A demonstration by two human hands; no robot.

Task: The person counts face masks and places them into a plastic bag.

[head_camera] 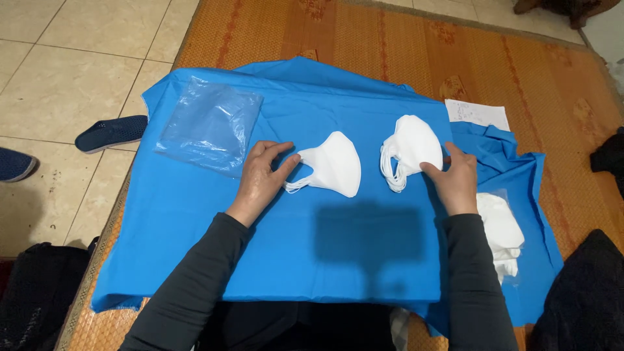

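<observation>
A single white folded face mask [336, 164] lies on the blue cloth [273, 240], and my left hand [262, 175] rests flat beside it with the thumb touching its ear-loop edge. To the right sits a small stack of white masks [409, 150]. My right hand [454, 180] touches the lower right edge of that stack with its fingertips. Neither hand lifts anything.
An empty clear plastic bag [209, 125] lies on the cloth at the left. A bag of more white masks [502, 233] sits right of my right arm. A white paper [476, 113] lies on the woven mat [403, 45]. Dark slippers [110, 132] stand on the tile floor.
</observation>
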